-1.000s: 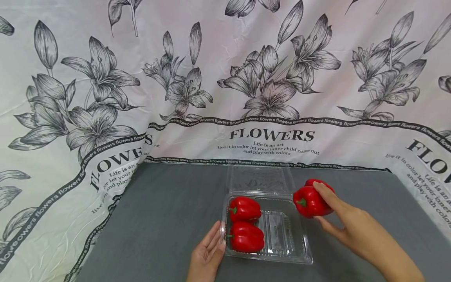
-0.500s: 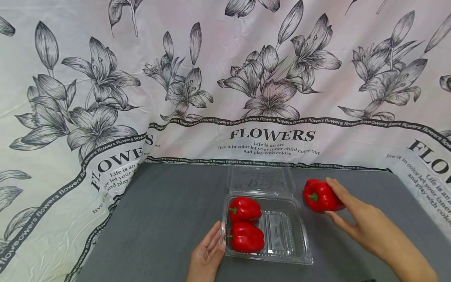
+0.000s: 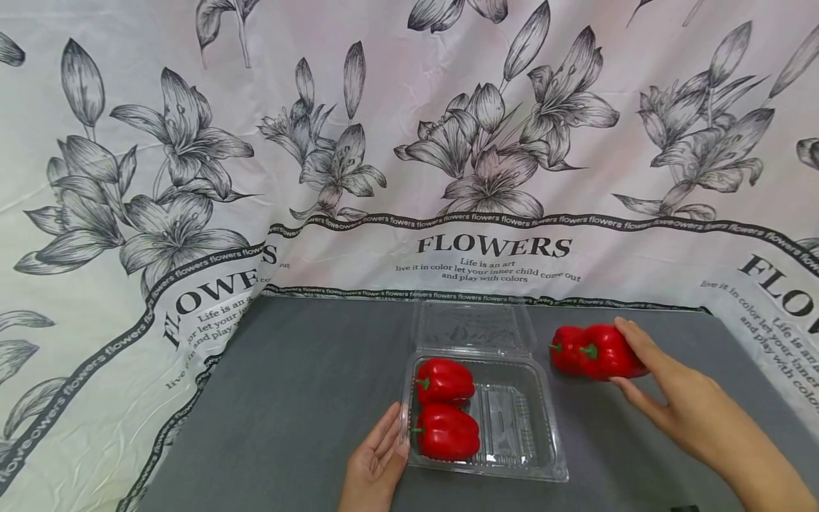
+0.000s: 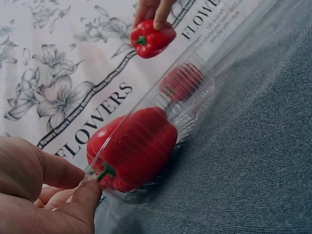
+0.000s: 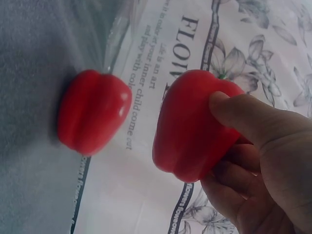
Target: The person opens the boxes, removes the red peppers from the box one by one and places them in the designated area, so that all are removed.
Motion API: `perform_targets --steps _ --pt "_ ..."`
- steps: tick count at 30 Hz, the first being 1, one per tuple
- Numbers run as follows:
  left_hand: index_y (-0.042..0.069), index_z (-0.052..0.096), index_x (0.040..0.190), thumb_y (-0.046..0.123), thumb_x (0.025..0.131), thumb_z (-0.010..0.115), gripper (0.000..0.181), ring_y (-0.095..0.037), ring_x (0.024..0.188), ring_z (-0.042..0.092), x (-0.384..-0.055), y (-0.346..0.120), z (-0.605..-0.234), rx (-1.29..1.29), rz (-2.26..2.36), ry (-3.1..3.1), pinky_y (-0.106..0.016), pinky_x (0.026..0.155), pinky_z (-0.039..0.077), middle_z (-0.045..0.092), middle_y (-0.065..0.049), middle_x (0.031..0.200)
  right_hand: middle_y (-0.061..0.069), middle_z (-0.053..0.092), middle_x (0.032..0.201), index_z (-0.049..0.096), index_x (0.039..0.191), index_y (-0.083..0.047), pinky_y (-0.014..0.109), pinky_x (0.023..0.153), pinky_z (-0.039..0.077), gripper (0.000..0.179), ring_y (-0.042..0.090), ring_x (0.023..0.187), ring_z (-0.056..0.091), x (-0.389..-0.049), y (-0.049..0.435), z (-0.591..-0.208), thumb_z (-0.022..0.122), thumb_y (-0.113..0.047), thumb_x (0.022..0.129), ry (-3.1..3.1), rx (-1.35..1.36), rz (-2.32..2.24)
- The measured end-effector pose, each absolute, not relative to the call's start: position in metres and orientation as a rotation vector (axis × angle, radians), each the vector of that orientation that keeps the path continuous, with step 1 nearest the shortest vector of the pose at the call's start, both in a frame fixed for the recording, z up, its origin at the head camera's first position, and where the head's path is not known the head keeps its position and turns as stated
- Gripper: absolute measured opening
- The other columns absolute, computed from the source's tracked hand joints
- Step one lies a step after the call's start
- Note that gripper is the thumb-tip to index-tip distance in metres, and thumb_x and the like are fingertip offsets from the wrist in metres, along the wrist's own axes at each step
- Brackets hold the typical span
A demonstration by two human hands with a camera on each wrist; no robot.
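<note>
Just left of the clear box [image 3: 553, 435], the person's left hand [image 3: 375, 459] had its grip clamped on the rim, thumb and fingers pinching the plastic. Within the box, along its left side, lay the near pepper [image 3: 449, 432] and, behind it, the far pepper [image 3: 446, 380], both red, their green stems toward the box's left wall. Behind the box, its clear lid [image 3: 473, 326] was folded open. Right of the box, near it, a loose pepper [image 3: 564, 351] sat on the gray desk [image 3: 301, 398]. Farther right of the box, a fourth pepper [image 3: 611, 352], raised off the desk, was clamped in the grip of the right hand [image 3: 678, 398], between thumb and fingers.
</note>
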State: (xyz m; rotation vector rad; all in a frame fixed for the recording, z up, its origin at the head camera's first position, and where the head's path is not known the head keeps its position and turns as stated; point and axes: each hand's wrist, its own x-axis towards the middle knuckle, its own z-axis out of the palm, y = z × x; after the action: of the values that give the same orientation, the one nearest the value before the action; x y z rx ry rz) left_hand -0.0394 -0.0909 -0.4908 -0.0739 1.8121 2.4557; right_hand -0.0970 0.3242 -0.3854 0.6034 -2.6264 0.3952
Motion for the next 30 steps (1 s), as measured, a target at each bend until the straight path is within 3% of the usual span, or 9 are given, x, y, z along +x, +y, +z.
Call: perform_targets --steps 6,11,15,22,30 --pt "-0.009 0.038 0.158 0.004 0.102 0.067 0.064 -0.019 0.145 0.047 -0.039 -0.091 -0.492 -0.061 2.456 1.831 -0.016 0.109 0.043 0.042 -0.028 0.162 0.035 0.063 0.135 0.031 0.167 -0.017 0.065 0.065 0.059 0.112 0.046 0.082 0.074 -0.098 0.334 -0.385 0.092 -0.002 0.075 -2.661 0.54 0.38" --pt "-0.009 0.039 0.158 0.004 0.102 0.067 0.064 -0.016 0.143 0.049 -0.039 -0.092 -0.493 -0.045 2.451 1.852 -0.015 0.109 0.043 0.042 -0.028 0.161 0.036 0.063 0.133 0.033 0.167 -0.016 0.068 0.067 0.057 0.101 0.05 0.085 0.073 -0.1 0.342 -0.39 0.089 -0.011 0.084 -2.638 0.536 0.393" --pt "-0.009 0.039 0.158 0.004 0.102 0.068 0.064 -0.011 0.14 0.051 -0.039 -0.092 -0.493 -0.04 2.451 1.856 -0.015 0.109 0.043 0.042 -0.027 0.161 0.034 0.06 0.141 0.034 0.167 -0.015 0.068 0.069 0.056 0.096 0.052 0.087 0.073 -0.101 0.347 -0.392 0.088 -0.015 0.087 -2.609 0.548 0.387" --pt "-0.01 0.038 0.158 0.003 0.102 0.067 0.064 -0.006 0.139 0.052 -0.039 -0.093 -0.492 -0.025 2.454 1.857 -0.014 0.109 0.043 0.041 -0.029 0.161 0.034 0.055 0.147 0.031 0.168 -0.015 0.069 0.07 0.056 0.104 0.054 0.091 0.071 -0.102 0.355 -0.394 0.09 -0.009 0.082 -2.642 0.529 0.374" --pt "-0.01 0.037 0.158 0.003 0.103 0.067 0.064 -0.004 0.138 0.052 -0.039 -0.093 -0.492 -0.019 2.447 1.846 -0.014 0.109 0.042 0.041 -0.028 0.162 0.038 0.065 0.126 0.032 0.167 -0.013 0.071 0.072 0.056 0.108 0.054 0.092 0.07 -0.104 0.365 -0.399 0.091 -0.002 0.076 -2.671 0.483 0.375"
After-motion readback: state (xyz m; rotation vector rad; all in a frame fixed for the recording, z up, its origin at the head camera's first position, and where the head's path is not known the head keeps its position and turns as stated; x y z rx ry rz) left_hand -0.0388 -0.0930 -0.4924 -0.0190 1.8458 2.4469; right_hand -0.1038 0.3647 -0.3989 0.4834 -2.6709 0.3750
